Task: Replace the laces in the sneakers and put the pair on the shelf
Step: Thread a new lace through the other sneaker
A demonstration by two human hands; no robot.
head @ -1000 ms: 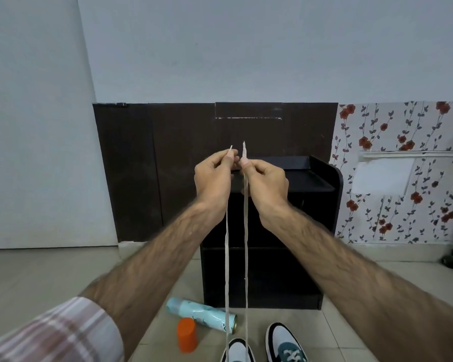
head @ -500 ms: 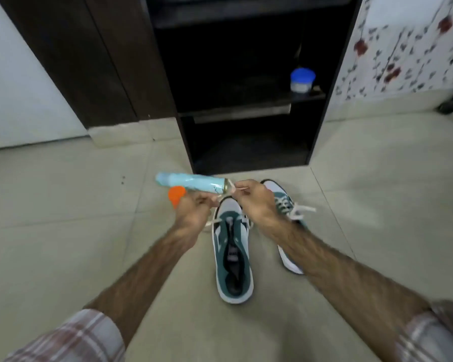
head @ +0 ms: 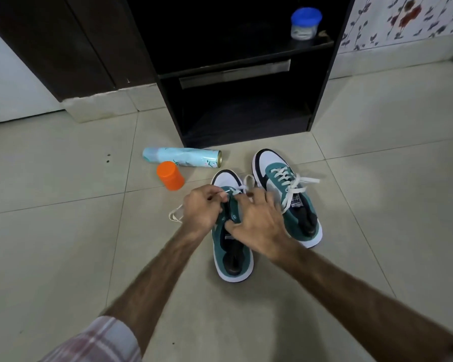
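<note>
A plaid sleeve [head: 94,343] shows at the lower left corner. Compared with half a second earlier, the view has dropped closer to the floor and both hands have come down onto the near sneaker [head: 232,246]. The left hand [head: 203,211] pinches the white lace [head: 236,191] near the front eyelets, and a loop of that lace trails out to its left on the tiles. The right hand [head: 258,222] has its fingers spread over the shoe's tongue, thumb against the eyelet edge; whether it holds the lace cannot be told.

Just beside it on the right stands the second sneaker [head: 285,194], laced and tied, its toe a little farther forward. The tiled floor [head: 377,205] lies open to the right and left of the pair.

To the left of the toes an orange-capped bottle [head: 170,175] stands close by, and behind it a pale blue spray can [head: 182,158] lies on its side at the foot of the dark shelf unit [head: 322,100]. The unit's lower compartment opens straight ahead of the shoes. On the shelf above sits a blue-lidded jar [head: 306,23].
</note>
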